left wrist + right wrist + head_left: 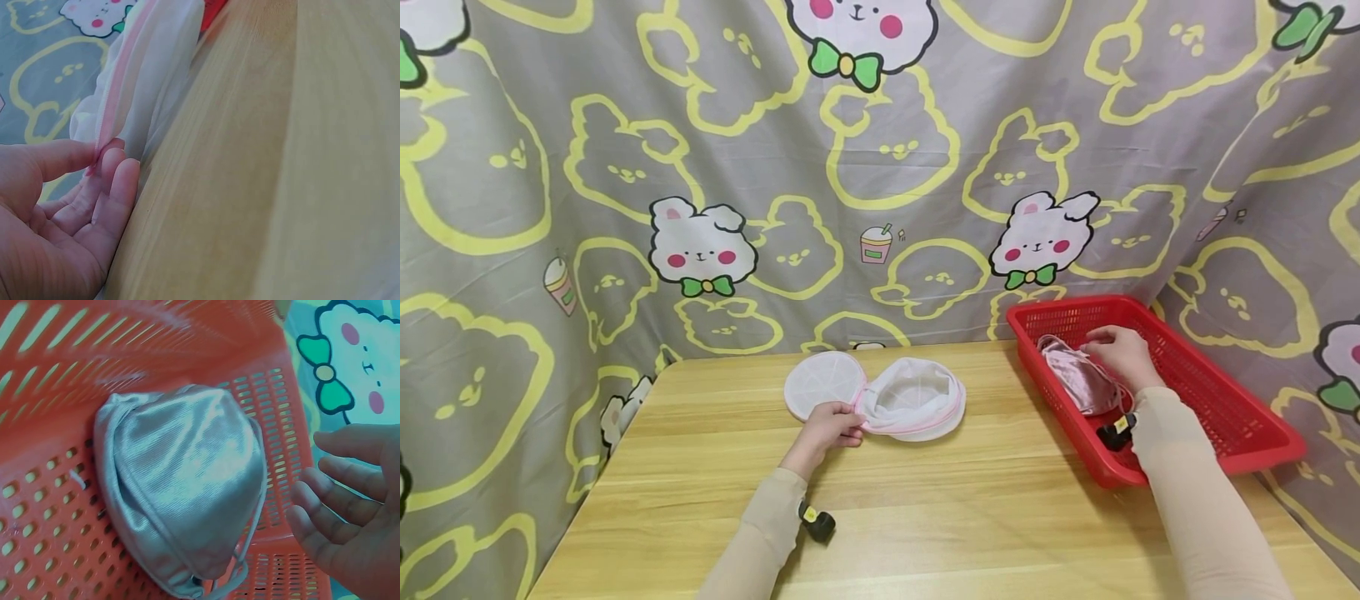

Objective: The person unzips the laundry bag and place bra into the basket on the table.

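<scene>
A white mesh laundry bag (898, 415) with pink zip trim stands unzipped on the table, its round lid (825, 383) folded out to the left. My left hand (827, 429) pinches the pink-trimmed edge between thumb and fingers, plain in the left wrist view, where the mesh wall (147, 81) rises beyond the fingertips. A folded pink satin bra (1084, 379) lies in the red plastic basket (1262, 446), a thin strap looping at its side. Over the basket, my right hand (1123, 358) is beside the bra, fingers loosely bent and holding nothing in the right wrist view.
Wooden table (925, 525) carries the bag at its middle back and the basket at its right. A grey patterned curtain (790, 150) hangs right behind and along both sides. The basket's slotted walls rise around the bra.
</scene>
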Tool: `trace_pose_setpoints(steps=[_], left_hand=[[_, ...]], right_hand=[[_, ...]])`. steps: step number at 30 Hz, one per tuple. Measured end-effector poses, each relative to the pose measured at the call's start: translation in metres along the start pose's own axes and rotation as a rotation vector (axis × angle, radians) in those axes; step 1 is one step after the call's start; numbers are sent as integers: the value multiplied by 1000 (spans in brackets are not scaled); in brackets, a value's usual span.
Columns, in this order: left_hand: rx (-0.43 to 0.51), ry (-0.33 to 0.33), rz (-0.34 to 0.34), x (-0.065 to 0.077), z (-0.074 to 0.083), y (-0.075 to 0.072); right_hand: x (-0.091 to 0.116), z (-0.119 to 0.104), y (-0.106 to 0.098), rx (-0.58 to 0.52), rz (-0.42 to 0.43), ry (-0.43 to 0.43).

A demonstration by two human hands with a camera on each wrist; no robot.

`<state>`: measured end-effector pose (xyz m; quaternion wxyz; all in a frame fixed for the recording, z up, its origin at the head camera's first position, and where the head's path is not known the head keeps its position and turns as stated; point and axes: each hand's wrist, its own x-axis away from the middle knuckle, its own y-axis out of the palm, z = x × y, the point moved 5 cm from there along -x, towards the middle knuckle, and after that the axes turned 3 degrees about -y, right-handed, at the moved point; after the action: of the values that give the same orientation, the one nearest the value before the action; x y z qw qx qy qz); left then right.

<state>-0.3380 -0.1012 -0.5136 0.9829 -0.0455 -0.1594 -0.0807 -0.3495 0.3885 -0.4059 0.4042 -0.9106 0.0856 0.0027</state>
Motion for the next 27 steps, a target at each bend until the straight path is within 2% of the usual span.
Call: trace_pose_setpoints(steps=[9,15,20,27], left_hand=[[6,-17,-15,0,2,3],[9,-42,-63,0,4,3],[2,-43,-105,-1,4,0],[-54,-46,-178,2,7,-3]], right_hand=[[3,-7,-17,-4,131,-41],[4,-13,-29,-83,201,-17],[6,-20,-34,-129,231,-9],[10,-30,-36,-149,253,-3]])
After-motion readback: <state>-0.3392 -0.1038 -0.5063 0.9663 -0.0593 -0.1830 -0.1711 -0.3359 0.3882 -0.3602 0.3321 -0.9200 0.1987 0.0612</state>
